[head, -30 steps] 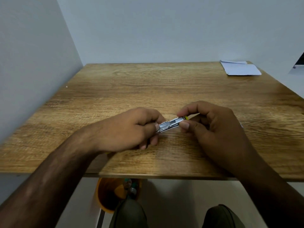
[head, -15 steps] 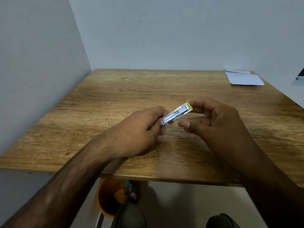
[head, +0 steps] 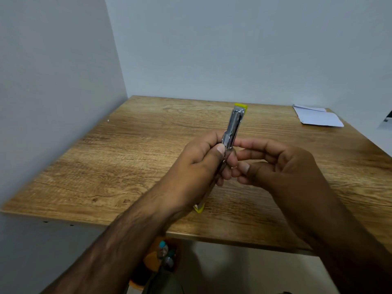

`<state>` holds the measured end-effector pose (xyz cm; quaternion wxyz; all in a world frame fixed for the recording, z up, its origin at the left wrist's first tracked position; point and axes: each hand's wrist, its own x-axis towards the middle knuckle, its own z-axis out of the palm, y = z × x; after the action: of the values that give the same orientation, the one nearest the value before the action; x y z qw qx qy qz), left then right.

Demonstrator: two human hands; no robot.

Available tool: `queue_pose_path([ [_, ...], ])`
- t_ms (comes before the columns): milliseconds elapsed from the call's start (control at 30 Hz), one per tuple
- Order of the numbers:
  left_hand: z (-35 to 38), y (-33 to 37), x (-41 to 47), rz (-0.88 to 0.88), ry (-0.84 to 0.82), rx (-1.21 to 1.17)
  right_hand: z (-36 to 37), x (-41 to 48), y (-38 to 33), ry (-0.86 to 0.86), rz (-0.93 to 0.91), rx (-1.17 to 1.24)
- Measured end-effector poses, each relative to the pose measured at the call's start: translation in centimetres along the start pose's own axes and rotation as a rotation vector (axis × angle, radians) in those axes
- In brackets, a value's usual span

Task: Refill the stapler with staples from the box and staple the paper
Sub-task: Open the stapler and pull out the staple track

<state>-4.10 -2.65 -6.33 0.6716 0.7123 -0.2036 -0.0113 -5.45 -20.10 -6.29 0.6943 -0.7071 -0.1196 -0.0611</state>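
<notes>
Wall (head: 53,81) on the far left, plain, w/ a wooden table (head: 127,162) pushed into the corner. Under the table's near edge sits an orange container (head: 152,262) w/ a few small items inside, too blurred to name.

Left hand (head: 197,164) is clenched around the stapler (head: 233,128), thumb pressed on the metal body near the hinge. Stapler is held above the table, about mid-frame, swung open lengthwise: silver magazine arm points up and away, yellow tip at top, while another yellow end pokes out below the left palm. Can't tell if any staples sit in the channel.

Right hand (head: 275,166) is just beside it, fingers loosely curled, fingertips touching the stapler's lower part near the left thumb. Doesn't look like it's gripping anything; if a staple strip is pinched there, it's hidden.

Paper (head: 318,118), a few white sheets, lies at the far right corner of the table, well apart from both hands. Staple box isn't in view.

Step in hand, by my read: stapler opened for refill, loading not done yet. Next move prob. needs the right hand to fetch a staple strip from the box, wherever that is, then seat it legs-down in the channel w/ the left hand holding steady. After that, snap shut and bring the paper over.
</notes>
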Motion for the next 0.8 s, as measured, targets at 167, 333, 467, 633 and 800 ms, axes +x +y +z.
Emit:
queue_pose_path([
  [167, -0.3, 0.8, 0.4, 0.138, 0.033, 0.474, -0.2, 0.1, 0.3, -0.036, 0.114, 0.12],
  [333, -0.4, 1.5, 0.7, 0.258, 0.025, 1.054, 0.6, 0.2, 0.9, -0.082, 0.31, 0.36],
  [467, -0.2, 1.0, 0.7, 0.285, 0.048, 1.282, 1.1, 0.2, 1.0, -0.081, 0.395, 0.498],
  [633, 0.2, 1.5, 0.5, 0.363, 0.007, 1.546, 1.7, 0.2, 1.0, -0.067, 0.475, 0.715],
  [800, 0.6, 2.3, 0.4, 0.439, -0.057, 1.717, 2.0, 0.0, 1.1, -0.06, 0.521, 0.848],
])
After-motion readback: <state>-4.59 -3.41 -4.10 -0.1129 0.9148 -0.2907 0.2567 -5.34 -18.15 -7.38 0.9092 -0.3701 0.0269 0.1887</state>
